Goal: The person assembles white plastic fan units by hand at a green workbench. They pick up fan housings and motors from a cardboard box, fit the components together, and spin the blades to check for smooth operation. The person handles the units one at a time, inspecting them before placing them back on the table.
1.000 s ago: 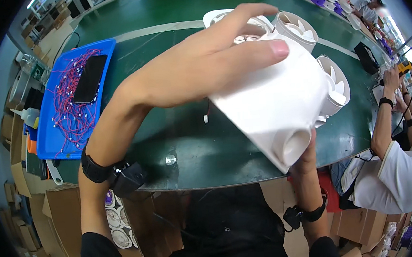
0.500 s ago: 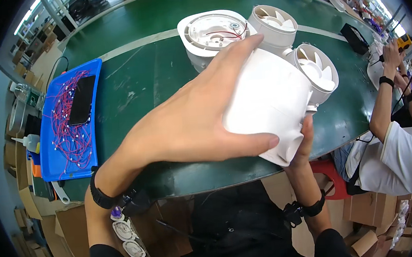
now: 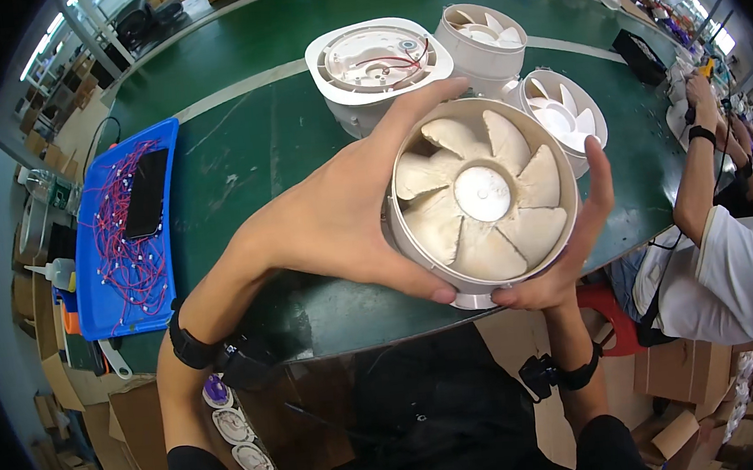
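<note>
Between my two hands is a white fan housing (image 3: pixel 483 194), its round opening facing up toward me, with cream blades around a white hub. My left hand (image 3: pixel 352 206) wraps its left side, thumb at the near rim. On the right side my right hand (image 3: pixel 579 249) grips it, thumb at the lower rim and fingers along the outer wall. Just beyond stand two more fan housings, one upright (image 3: pixel 485 42) and one tilted (image 3: pixel 563 116). A white round-topped base (image 3: pixel 377 65) with red wires sits to their left.
A blue tray (image 3: pixel 86 296) at the left holds tangled red wires (image 3: pixel 122 248) and a black phone (image 3: pixel 149 194). A dark box (image 3: pixel 642 57) lies at the far right. A co-worker in a white shirt (image 3: pixel 730 280) sits at the right beside the green table (image 3: pixel 229 185).
The fan housing has turned in my hands, from its smooth outer wall to its bladed opening facing me. My right hand has come up around its right side.
</note>
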The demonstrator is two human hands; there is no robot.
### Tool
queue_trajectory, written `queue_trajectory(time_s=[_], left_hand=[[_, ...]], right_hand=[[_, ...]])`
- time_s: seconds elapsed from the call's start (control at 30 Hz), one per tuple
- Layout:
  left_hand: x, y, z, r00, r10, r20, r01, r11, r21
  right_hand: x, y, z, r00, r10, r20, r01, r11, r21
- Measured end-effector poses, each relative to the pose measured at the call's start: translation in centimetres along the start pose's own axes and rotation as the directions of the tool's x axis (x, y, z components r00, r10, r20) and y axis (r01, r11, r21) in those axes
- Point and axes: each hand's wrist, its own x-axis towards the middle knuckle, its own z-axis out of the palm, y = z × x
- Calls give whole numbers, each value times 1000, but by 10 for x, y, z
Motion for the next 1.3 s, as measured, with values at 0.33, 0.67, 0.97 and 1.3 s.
queue_trajectory(time_s=[0.33, 0.67, 0.97, 1.3], left_hand=[[-5, -27, 0, 993, -116, 35, 112, 988, 107], [2, -11, -15, 967, 251, 50, -228, 758, 611], [-1, -17, -8, 964, 251, 93, -245, 687, 684], [-1, -18, -1, 966, 230, 120, -244, 648, 722]], right_hand=[[-6, 13, -9, 969, 216, 119, -202, 972, -120], [-6, 12, -4, 956, 232, 182, -193, 959, -209], [-6, 14, -2, 954, 230, 194, -187, 958, -217], [-7, 13, 1, 944, 278, 177, -248, 953, -177]])
